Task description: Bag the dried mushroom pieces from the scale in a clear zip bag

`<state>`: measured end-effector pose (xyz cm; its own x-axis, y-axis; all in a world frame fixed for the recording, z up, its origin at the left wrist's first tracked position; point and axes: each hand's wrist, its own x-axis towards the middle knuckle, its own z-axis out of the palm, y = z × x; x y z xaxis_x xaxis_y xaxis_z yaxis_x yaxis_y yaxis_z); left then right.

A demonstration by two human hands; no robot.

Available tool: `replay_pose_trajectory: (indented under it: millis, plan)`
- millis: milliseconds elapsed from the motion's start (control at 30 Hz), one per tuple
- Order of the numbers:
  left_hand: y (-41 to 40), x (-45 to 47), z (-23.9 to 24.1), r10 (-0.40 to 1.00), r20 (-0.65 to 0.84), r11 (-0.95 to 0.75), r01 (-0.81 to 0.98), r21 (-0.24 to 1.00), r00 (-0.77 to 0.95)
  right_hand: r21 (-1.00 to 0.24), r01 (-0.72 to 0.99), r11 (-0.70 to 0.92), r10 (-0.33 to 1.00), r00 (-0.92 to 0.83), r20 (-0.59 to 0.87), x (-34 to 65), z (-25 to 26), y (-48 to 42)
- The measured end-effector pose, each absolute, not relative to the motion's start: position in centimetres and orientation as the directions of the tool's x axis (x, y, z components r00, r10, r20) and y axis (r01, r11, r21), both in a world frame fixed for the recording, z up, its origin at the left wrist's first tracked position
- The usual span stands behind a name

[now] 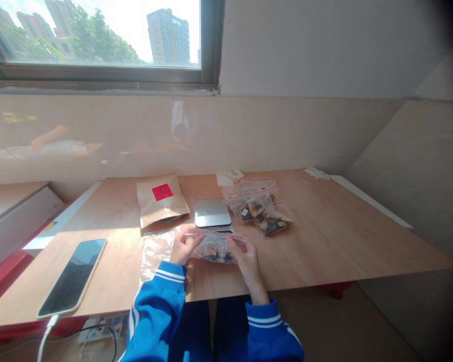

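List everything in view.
zip bag: one, clear, between the hands
plastic sheet: one, clear, beside left hand
digital scale: one, silver, centre
filled zip bags: two, clear, right of the scale
kraft paper bag: one, brown with red label, left of the scale
phone: one, black, far left
wooden table: one, tan, under these
left grip: one, bare, pinching the zip bag
right grip: one, bare, pinching the zip bag
blue sleeves: two, white-striped, on both arms

Looks like a makeshift packing spot in an upstairs room, home or small office, can't really tell which. Big window [98, 35] over high-rise towers [168, 37], plain plywood tabletop [343, 241] with a digital kitchen scale [213, 213], zip bags [256, 208] and a kraft paper pouch [160, 201] on it.
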<state>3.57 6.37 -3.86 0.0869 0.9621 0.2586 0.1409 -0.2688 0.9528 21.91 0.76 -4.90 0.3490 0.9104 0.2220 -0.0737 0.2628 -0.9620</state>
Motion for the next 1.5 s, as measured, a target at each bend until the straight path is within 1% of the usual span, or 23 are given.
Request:
replay_pose_trajectory:
  millis: [267,433,567,667,800,1033,1233,1367,1500]
  plan:
    - [6.1,3.8,-3.5,0.968,0.233,-0.245,0.149,0.958,0.096,-0.965,-0.056,0.254,0.9,0.379,0.215,22.0,-5.5,0.9]
    - [6.1,3.8,-3.3,0.966,0.233,-0.247,0.144,0.958,0.111,-0.973,-0.103,0.205,0.916,0.372,0.153,21.8,-5.6,0.9]
    - [6.2,3.7,-3.0,0.943,0.261,-0.292,0.14,0.946,0.205,-0.968,-0.182,0.172,0.939,0.326,0.106,21.8,-5.4,0.8]
    - [6.0,3.7,-2.6,0.931,0.246,-0.29,0.136,0.947,0.271,-0.965,-0.206,0.161,0.949,0.3,0.094,21.9,-5.5,0.7]
    - [5.9,3.8,-2.4,0.941,0.224,-0.264,0.14,0.954,0.253,-0.966,-0.2,0.163,0.969,0.217,0.118,22.1,-5.6,0.7]
    - [6.0,3.8,-2.7,0.936,0.255,-0.289,0.113,0.951,0.243,-0.977,-0.136,0.167,0.978,0.149,0.146,21.7,-5.2,0.6]
    - [6.2,3.7,-2.8,0.933,0.263,-0.292,0.088,0.952,0.247,-0.967,-0.051,0.249,0.947,0.219,0.233,21.3,-4.9,0.7]
    - [6.1,3.7,-2.7,0.938,0.239,-0.268,0.087,0.96,0.249,-0.966,-0.031,0.258,0.939,0.244,0.243,21.2,-4.7,0.5]
    - [5.9,3.8,-2.4,0.943,0.232,-0.261,0.097,0.96,0.239,-0.97,-0.038,0.241,0.939,0.263,0.223,21.1,-4.7,0.5]
